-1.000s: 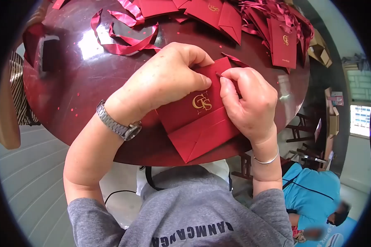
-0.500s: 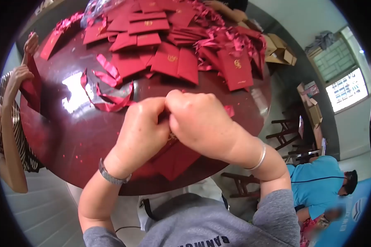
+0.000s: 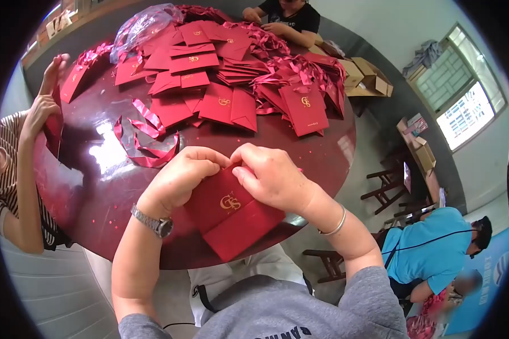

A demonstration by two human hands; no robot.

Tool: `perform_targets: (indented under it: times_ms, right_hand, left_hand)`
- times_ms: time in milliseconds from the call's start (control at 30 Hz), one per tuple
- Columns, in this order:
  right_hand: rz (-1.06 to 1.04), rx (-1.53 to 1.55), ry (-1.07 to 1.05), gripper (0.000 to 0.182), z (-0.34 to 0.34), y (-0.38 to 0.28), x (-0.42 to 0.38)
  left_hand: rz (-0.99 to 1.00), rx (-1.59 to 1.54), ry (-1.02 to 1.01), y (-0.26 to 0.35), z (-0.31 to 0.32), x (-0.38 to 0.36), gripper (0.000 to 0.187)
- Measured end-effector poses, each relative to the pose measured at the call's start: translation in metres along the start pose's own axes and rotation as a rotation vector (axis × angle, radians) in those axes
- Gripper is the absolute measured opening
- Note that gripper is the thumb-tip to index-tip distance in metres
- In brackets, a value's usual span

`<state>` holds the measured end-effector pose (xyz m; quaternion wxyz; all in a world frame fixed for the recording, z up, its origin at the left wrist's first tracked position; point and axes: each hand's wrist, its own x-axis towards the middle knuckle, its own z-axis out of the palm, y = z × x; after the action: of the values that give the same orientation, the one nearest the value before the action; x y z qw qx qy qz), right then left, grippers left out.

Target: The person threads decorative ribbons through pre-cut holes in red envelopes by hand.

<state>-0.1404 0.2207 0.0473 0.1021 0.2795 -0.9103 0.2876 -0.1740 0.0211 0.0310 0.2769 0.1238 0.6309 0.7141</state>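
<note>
A red paper bag (image 3: 236, 210) with a gold emblem lies tilted near the table's front edge, its far edge between my two hands. My left hand (image 3: 182, 176) is closed, thumb and fingers pinched at the bag's upper left corner. Close beside it, my right hand (image 3: 272, 176) pinches the same far edge, its thumb pointing inward. The fingertips nearly meet, and whatever small part lies between them is hidden. Beyond my left hand, loose red ribbons (image 3: 152, 155) lie on the round table (image 3: 113, 209).
A pile of red bags (image 3: 193, 61) with ribbons covers the far side, beside clear plastic wrap (image 3: 144, 29). A person in stripes (image 3: 18, 175) holds a bag at left; another in black (image 3: 288, 25) sits opposite. Cardboard boxes (image 3: 367, 76) stand at far right.
My hands have moved slightly apart and lower, uncovering the bag's emblem and front. The head view has tilted, so more of the far side and the person opposite shows.
</note>
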Motion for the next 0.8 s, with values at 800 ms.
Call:
perform_targets:
  times_ms: [800]
  right_hand:
    - [0.080,-0.001,-0.138,0.030,-0.002,0.018,-0.004]
  left_hand:
    - [0.379,0.743,0.389,-0.015,-0.012,0.011,0.012]
